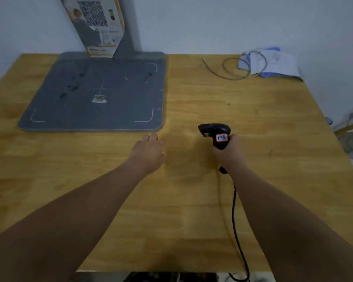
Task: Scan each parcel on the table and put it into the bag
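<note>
Grey platform (120,106) with rear post (130,23), a printed card (96,25) leaning against it; far right, coiled cable (235,78) overlapping loose papers (273,62).

Pale bluish wall (232,21), light wooden table (212,94) against it, grey post (131,27) behind, dim light

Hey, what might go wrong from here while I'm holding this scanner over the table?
The cord from the scanner in your right hand trails over the near edge of the table; a wide swing might snag it. No parcel is in view, so there may be nothing to scan.
</note>
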`<action>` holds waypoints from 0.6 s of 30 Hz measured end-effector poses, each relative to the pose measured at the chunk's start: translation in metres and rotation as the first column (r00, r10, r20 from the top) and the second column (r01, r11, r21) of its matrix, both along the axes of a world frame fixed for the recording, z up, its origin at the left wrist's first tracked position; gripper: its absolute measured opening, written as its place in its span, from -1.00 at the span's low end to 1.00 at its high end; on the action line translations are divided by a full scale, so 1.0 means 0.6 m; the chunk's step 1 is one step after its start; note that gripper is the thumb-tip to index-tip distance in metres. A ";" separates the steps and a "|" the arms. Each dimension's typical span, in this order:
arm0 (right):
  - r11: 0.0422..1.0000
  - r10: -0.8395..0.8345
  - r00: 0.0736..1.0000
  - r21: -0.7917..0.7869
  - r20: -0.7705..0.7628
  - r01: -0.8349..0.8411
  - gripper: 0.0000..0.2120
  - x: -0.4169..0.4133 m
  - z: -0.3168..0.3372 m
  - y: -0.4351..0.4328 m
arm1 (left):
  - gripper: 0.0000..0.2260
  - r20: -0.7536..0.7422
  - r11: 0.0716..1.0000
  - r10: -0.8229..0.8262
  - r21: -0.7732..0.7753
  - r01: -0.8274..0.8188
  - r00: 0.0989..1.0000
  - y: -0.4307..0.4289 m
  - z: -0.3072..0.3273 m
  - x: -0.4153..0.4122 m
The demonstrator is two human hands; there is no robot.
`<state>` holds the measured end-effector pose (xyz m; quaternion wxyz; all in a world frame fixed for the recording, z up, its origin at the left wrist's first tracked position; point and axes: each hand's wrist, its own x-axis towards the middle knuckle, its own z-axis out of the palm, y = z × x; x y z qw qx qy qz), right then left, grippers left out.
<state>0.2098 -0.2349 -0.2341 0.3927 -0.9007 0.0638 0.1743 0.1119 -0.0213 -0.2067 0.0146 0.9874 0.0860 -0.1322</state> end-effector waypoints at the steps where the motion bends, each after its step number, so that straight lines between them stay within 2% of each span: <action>1: 1.000 -0.011 1.000 -0.022 -0.008 0.011 -0.66 0.008 -0.007 0.004 | -0.61 -0.007 1.000 -0.001 0.004 0.001 1.000 0.003 -0.005 0.009; 7: 0.957 0.040 0.997 -0.283 -0.068 -0.058 -0.44 0.010 -0.041 -0.005 | -0.62 -0.040 1.000 -0.008 -0.002 0.007 0.999 -0.006 -0.024 0.033; 13: 0.943 0.078 0.994 -0.319 -0.081 -0.100 -0.40 0.004 -0.023 -0.018 | -0.61 -0.017 1.000 0.000 -0.001 0.000 1.000 -0.035 -0.014 0.032; 18: 0.928 0.157 0.987 -0.337 -0.032 -0.159 -0.37 -0.008 0.017 -0.046 | -0.61 0.007 0.999 0.006 0.032 -0.006 1.000 -0.057 0.024 0.014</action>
